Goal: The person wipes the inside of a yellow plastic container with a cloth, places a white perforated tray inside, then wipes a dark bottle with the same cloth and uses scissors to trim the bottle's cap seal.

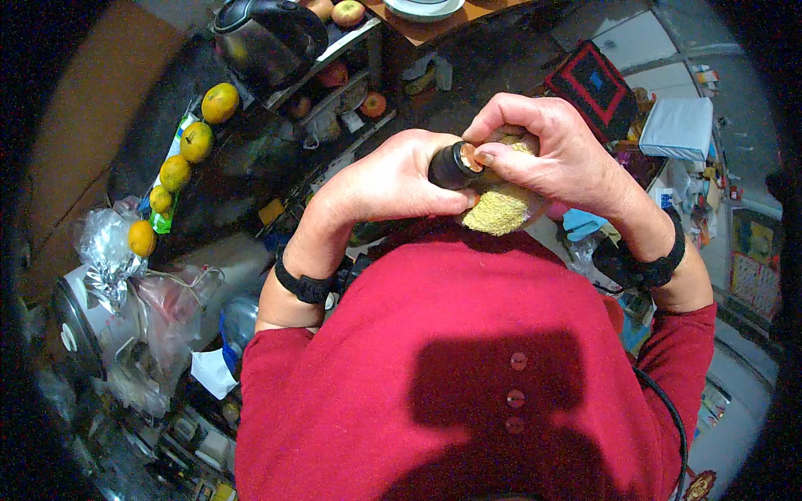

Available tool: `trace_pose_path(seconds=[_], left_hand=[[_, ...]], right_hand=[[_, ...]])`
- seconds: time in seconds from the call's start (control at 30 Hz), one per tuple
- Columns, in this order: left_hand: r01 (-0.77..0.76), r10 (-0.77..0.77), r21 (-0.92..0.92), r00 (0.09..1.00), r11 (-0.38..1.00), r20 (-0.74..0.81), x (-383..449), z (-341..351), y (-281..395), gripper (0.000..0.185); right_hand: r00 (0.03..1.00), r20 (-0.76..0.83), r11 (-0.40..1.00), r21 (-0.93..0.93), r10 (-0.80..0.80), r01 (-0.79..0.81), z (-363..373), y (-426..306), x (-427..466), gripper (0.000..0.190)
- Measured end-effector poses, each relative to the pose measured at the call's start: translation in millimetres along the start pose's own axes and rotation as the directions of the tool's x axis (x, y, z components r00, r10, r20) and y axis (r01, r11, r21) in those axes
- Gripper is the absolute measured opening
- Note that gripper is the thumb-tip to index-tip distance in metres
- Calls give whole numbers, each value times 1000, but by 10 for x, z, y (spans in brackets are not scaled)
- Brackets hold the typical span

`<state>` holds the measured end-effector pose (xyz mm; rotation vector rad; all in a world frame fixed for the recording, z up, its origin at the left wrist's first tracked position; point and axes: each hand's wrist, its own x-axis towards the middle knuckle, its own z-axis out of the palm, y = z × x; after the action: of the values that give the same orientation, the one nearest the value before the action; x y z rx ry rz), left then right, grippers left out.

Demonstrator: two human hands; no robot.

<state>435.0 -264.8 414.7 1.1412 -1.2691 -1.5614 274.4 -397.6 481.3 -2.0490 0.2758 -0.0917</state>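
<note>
In front of my chest, my left hand point(407, 181) is closed around a black cylindrical object point(451, 166) with a copper-coloured end, which faces right. What kind of object it is I cannot tell. The thumb and index finger of my right hand point(545, 147) are at that end, the thumb tip touching or nearly touching it. A yellow fuzzy cloth point(498, 210) hangs under my right palm, and the other fingers seem to hold it; part of it is hidden behind the hand.
A row of several yellow-orange citrus fruits point(196, 142) lies at the left, near a dark electric kettle point(263, 44). Plastic bags point(169, 307) are at the lower left. A shelf with an apple point(373, 104) stands ahead. A white-blue box-like thing point(677, 128) is at the right.
</note>
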Motion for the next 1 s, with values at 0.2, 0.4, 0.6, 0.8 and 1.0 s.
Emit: trace_pose_path(seconds=[0.2,0.4,0.6,0.8,1.0], left_hand=[[-39,47,201,998,979,-33,5,27,6,30],[-3,-4,242,1000,970,26,27,86,30,23],[-8,-10,301,998,954,58,26,104,1,21],[-90,106,220,992,971,-63,-6,90,-81,30],[-90,102,92,985,992,-136,-25,54,-92,31]], right_hand=[[987,119,992,54,107,-114,-72,33,26,19],[938,332,995,-47,99,-89,-174,51,119,27],[895,437,992,-123,87,-36,-176,30,161,19],[947,320,980,-180,-27,89,-152,36,122,12],[993,116,1000,-5,-5,5,-129,59,86,20]])
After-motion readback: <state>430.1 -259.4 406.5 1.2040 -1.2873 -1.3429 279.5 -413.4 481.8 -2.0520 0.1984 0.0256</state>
